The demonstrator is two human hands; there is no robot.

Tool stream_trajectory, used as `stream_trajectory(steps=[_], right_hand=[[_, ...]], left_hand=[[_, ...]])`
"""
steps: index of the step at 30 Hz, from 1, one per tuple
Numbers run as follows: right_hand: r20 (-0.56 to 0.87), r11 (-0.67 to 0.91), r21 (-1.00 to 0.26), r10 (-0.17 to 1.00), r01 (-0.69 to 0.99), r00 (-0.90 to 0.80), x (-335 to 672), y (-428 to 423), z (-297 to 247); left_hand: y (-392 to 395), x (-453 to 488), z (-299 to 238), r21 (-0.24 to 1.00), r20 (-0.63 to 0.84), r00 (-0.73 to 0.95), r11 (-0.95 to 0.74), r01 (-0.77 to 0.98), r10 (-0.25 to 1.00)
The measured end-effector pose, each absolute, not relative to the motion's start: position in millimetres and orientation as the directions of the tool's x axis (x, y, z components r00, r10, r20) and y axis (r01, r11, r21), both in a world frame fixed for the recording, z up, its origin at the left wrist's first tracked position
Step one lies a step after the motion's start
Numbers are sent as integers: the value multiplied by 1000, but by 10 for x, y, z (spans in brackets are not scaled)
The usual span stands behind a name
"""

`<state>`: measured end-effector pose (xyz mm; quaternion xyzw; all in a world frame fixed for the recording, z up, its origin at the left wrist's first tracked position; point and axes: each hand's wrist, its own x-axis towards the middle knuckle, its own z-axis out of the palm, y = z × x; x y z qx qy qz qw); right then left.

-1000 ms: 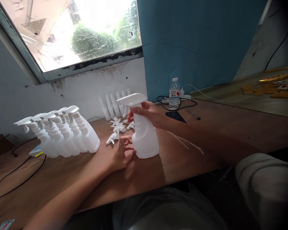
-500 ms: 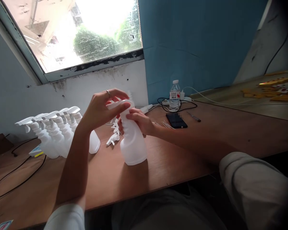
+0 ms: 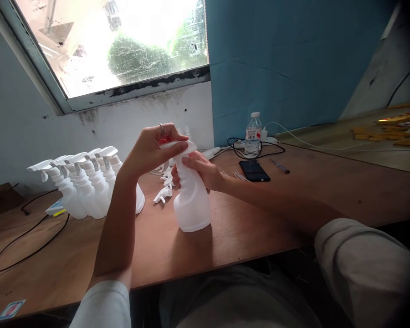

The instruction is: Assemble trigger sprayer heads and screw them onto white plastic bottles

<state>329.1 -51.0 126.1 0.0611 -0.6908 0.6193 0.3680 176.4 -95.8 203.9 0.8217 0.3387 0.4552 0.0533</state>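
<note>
A white plastic spray bottle (image 3: 193,206) stands upright on the wooden desk (image 3: 259,214) in front of me. My right hand (image 3: 198,167) is wrapped around its neck. My left hand (image 3: 153,148) grips the white trigger spray head (image 3: 181,145) on top of the bottle, fingers curled over it, a ring on one finger. Loose white trigger heads (image 3: 163,194) lie on the desk just behind the bottle.
A row of several finished white spray bottles (image 3: 85,182) stands at the left. A black phone (image 3: 254,170), a water bottle (image 3: 252,135), a pen (image 3: 280,166) and black cables (image 3: 23,253) lie on the desk. The wall and window run along the back.
My left hand rose from the desk beside the bottle's base up onto the spray head. The bottle shifted slightly left, and my right hand slid down to the neck.
</note>
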Motion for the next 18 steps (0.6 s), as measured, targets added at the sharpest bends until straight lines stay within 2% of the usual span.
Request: stream_trajectory(steps=[5, 9, 12, 18], right_hand=[[593, 261, -805, 387, -533, -706, 3290, -500, 1244], [611, 197, -789, 339, -581, -715, 3286, -492, 1244], [606, 259, -795, 360, -548, -709, 3281, -475, 1243], [611, 139, -789, 284, -599, -739, 3279, -414, 1214]], left_hand=[[-977, 1787, 2043, 401, 702, 347, -748, 529, 622], [-974, 1790, 2040, 405, 706, 346, -753, 518, 618], [-977, 1791, 2040, 427, 691, 347, -746, 511, 634], [-952, 1787, 2029, 493, 650, 374, -742, 454, 661]])
